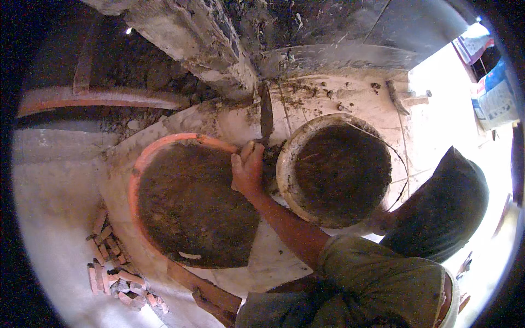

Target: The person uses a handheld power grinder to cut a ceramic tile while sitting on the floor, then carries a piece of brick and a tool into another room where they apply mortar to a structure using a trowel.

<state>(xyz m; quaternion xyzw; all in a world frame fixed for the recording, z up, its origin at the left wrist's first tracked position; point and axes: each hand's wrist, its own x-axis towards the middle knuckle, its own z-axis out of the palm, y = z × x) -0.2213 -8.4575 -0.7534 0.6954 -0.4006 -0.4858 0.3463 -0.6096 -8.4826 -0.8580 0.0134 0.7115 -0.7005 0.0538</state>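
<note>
My right hand (248, 167) is closed round the handle of a long dark trowel (266, 112), whose blade points up toward the base of a rough plastered column (213, 54). Just left of the hand is a wide orange-rimmed tub (143, 164) holding dark, damp mortar-like material. To its right stands a round pale-crusted bucket (285, 180) with a thin wire handle and similar dark material inside. I cannot make out my left hand in this view.
Broken red bricks (106, 246) lie at the lower left. A hammer-like tool (402, 101) rests on tiles among crumbs at upper right, near printed sacks (492, 101). A ledge (98, 98) runs along the upper left. My bent leg (448, 202) is beside the bucket.
</note>
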